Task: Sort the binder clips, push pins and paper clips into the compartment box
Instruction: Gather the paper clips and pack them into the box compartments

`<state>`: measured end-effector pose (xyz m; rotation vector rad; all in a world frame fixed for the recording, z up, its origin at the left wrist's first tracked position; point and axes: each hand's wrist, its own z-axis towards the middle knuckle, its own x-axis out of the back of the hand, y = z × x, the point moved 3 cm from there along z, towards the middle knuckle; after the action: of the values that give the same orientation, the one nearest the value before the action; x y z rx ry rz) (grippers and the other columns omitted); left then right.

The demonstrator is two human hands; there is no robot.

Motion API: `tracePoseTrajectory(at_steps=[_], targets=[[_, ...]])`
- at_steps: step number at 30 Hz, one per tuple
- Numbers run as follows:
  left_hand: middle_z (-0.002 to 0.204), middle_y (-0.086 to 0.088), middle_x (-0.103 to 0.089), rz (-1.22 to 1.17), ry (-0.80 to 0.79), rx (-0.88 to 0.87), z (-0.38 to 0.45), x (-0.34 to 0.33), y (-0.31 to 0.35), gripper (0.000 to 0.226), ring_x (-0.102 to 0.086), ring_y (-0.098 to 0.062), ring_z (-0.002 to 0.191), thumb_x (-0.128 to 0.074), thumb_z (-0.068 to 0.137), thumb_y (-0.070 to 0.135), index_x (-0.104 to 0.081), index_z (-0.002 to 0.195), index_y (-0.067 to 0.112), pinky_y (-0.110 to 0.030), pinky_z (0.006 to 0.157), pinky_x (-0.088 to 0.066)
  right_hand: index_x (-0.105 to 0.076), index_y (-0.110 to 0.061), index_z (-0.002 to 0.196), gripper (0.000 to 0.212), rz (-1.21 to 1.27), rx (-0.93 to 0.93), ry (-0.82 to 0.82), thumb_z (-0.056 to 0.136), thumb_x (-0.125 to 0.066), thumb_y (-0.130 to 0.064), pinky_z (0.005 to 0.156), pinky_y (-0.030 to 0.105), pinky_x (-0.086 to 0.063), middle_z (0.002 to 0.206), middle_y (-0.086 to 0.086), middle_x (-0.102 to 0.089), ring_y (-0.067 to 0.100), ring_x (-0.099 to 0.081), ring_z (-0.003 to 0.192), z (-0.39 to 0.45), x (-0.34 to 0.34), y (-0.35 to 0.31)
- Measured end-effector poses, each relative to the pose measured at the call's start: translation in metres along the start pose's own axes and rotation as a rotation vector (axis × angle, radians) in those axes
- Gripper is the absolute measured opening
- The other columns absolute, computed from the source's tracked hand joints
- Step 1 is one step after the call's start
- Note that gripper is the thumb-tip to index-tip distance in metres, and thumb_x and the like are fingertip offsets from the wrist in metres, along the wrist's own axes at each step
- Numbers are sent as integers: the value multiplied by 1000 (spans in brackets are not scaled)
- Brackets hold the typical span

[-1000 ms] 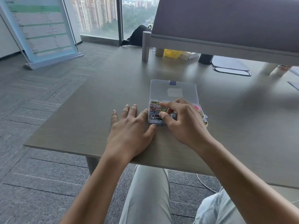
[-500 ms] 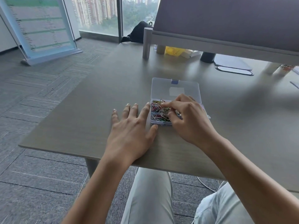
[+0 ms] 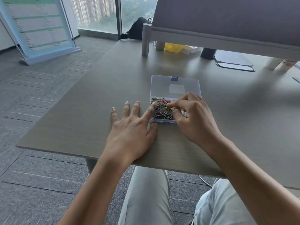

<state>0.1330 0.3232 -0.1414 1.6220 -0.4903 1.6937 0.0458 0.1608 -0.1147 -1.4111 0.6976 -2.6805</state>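
A clear plastic compartment box (image 3: 162, 122) lies on the grey table with its lid (image 3: 162, 86) flipped open away from me. Its left compartments hold several coloured paper clips (image 3: 164, 111). My left hand (image 3: 131, 127) lies flat on the table left of the box, its index finger reaching over the box's left wall onto the clips. My right hand (image 3: 193, 117) covers the right half of the box, its index finger and thumb curled down into the clips. Whether they pinch a clip I cannot tell. The right compartments are hidden under that hand.
A grey raised shelf (image 3: 227, 30) on posts spans the back of the table, with a yellow item (image 3: 172, 47), a dark cup (image 3: 208, 53) and a grey pad (image 3: 233, 62) beneath it. The table's front edge runs just under my wrists. A standing sign (image 3: 37, 28) is on the floor at left.
My left index finger has slid from the table up onto the clips in the box. My right hand's fingertips have shifted slightly right within the clips.
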Motion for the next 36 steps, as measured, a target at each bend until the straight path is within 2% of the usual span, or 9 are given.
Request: tracePoseTrajectory(at_steps=[8, 12, 15, 21, 24, 26, 31, 34, 36], targets=[[168, -9, 0, -20, 2, -13, 1, 1, 4, 65, -3, -35, 155, -30, 100, 55, 7, 154, 52, -64, 121, -2, -79, -28, 112, 30, 4, 28, -15, 92, -58, -18, 87, 45, -50, 93, -7, -57, 19, -55, 100, 0, -1, 2], [168, -8, 5, -63, -21, -54, 11, 4, 10, 70, -1, -34, 155, -39, 97, 48, 1, 154, 53, -66, 120, -6, -77, -28, 114, 30, 17, -2, -9, 95, -57, -17, 87, 37, -48, 96, -6, -57, 19, -54, 105, 7, 1, 4], [168, -7, 1, -79, -27, -45, 16, 3, 14, 68, -3, -33, 155, -43, 93, 48, -11, 153, 51, -67, 119, -5, -76, -27, 116, 31, 0, -24, -27, 97, -57, -14, 86, 33, -46, 99, -5, -57, 20, -51, 109, 18, 1, 6], [166, -9, -13, -129, 19, -19, 12, 4, 15, 63, -13, -30, 154, -44, 92, 49, -22, 151, 45, -65, 121, -4, -74, -31, 121, 39, -3, -42, -107, 96, -48, -16, 91, 47, -51, 107, -7, -56, 18, -49, 117, 32, -7, 3], [166, -9, -15, -161, 43, -14, 9, 5, 14, 69, -17, -29, 153, -46, 92, 49, -17, 154, 43, -62, 122, -4, -70, -29, 130, 42, -10, -10, -153, 98, -49, -12, 97, 38, -45, 113, -3, -57, 20, -48, 121, 37, -9, 0], [165, -9, -18, -175, 67, 1, 9, 5, 14, 76, -19, -27, 152, -47, 91, 50, -13, 157, 36, -61, 122, -6, -71, -30, 130, 41, -32, -7, -175, 99, -50, -12, 92, 31, -39, 115, -2, -58, 19, -47, 122, 40, -10, -2], [164, -7, -24, -160, 92, 23, 9, 4, 15, 75, -24, -25, 149, -49, 90, 50, -26, 156, 24, -58, 123, -9, -76, -30, 121, 34, -30, -33, -162, 101, -51, -17, 83, 26, -30, 114, -4, -60, 18, -46, 119, 35, -11, 1], [162, -4, -29, -184, 110, -4, 8, 6, 16, 69, -28, -25, 147, -50, 89, 49, -33, 153, 29, -57, 123, -12, -77, -30, 118, 33, -33, -35, -157, 100, -52, -19, 86, 29, -35, 114, -4, -61, 18, -46, 120, 34, -12, 4], [160, -4, -33, -190, 113, -7, 8, 6, 16, 67, -30, -25, 146, -50, 88, 48, -35, 151, 31, -57, 123, -14, -77, -29, 119, 34, -23, -34, -151, 99, -52, -17, 97, 37, -42, 115, -3, -61, 20, -46, 120, 33, -11, 6]])
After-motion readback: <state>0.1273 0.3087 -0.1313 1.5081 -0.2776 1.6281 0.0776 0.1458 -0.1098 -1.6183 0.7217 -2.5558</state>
